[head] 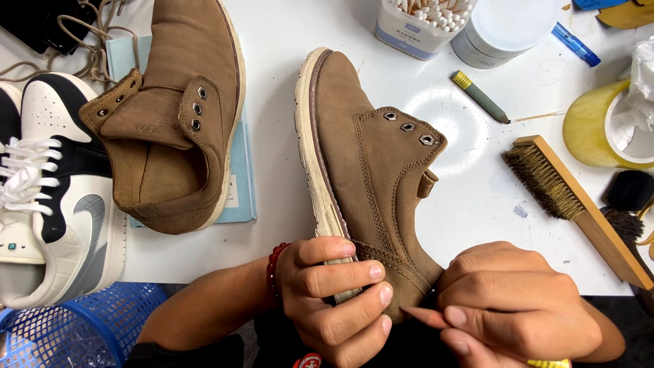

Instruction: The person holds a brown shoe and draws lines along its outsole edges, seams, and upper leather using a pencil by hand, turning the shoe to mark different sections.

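Observation:
A brown suede boot (371,163) without laces lies on its side on the white table (477,197), cream sole to the left, heel toward me. My left hand (337,296) grips its heel and sole edge; a red bead bracelet (274,266) circles that wrist. My right hand (514,303) is closed on a thin pointed reddish stick (426,317), its tip close to the heel. The second brown boot (174,116) rests on a pale blue book (240,184) at the left.
A black, white and grey sneaker (58,197) sits far left above a blue mesh basket (75,330). A wooden brush (572,204), yellow tape roll (599,129), green-grey pencil (480,97), cotton swab tub (422,24), white jar (501,31) and blue pen (575,44) lie at right and back.

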